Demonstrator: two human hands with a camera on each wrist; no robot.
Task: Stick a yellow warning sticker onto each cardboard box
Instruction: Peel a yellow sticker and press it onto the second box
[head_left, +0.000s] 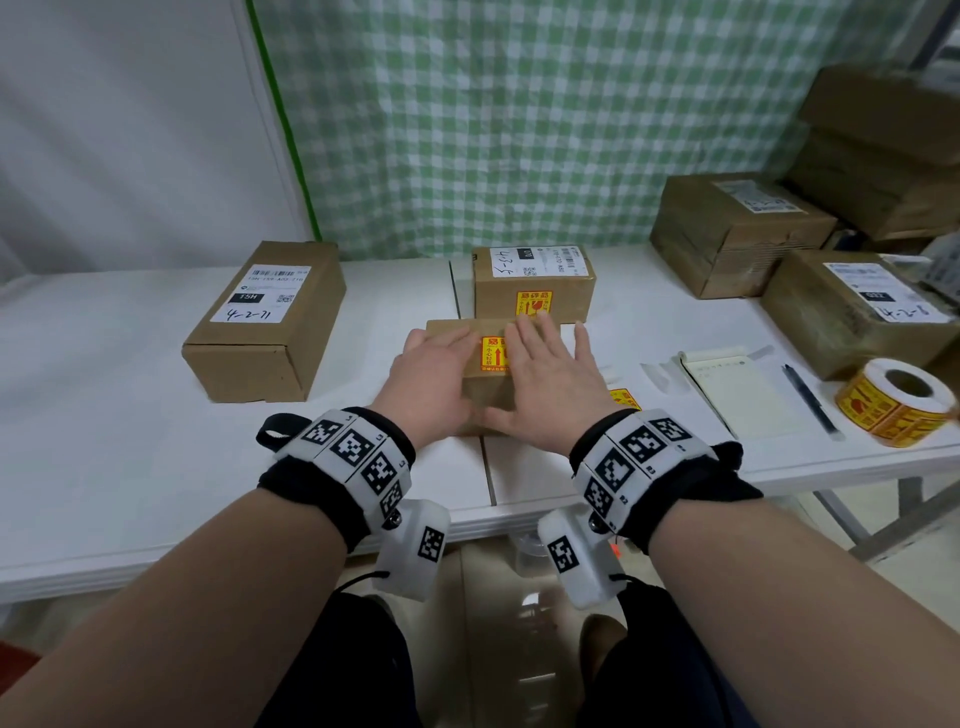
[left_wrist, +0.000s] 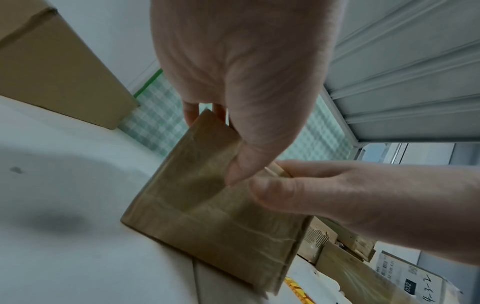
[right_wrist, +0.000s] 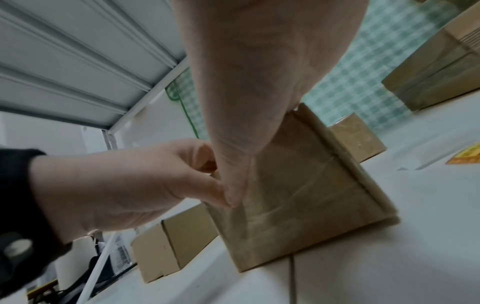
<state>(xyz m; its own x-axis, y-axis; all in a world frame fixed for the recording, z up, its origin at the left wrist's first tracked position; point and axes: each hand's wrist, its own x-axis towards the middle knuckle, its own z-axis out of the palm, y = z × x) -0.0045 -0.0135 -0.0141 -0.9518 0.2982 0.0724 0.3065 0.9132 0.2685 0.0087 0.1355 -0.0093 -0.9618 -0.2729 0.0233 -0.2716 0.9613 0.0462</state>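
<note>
A small tape-wrapped cardboard box (head_left: 480, 402) stands at the middle of the white table (head_left: 130, 467). On its top sits a yellow warning sticker (head_left: 493, 353). My left hand (head_left: 436, 364) and right hand (head_left: 545, 364) lie flat on the top, one on each side of the sticker, with straight fingers. In the wrist views both thumbs press the box's near face (left_wrist: 207, 216) (right_wrist: 298, 195). The right fingers cover the sticker's right edge. Just behind stands a second box (head_left: 532, 283) bearing its own yellow sticker (head_left: 534, 303).
A longer box (head_left: 265, 322) with only a white label stands at the left. Two boxes (head_left: 737, 234) (head_left: 852, 312) and a stack (head_left: 883, 150) fill the right. A sticker roll (head_left: 898, 400), a notepad (head_left: 737, 395), a pen (head_left: 810, 397) and a loose sticker (head_left: 625, 399) lie right of my hands.
</note>
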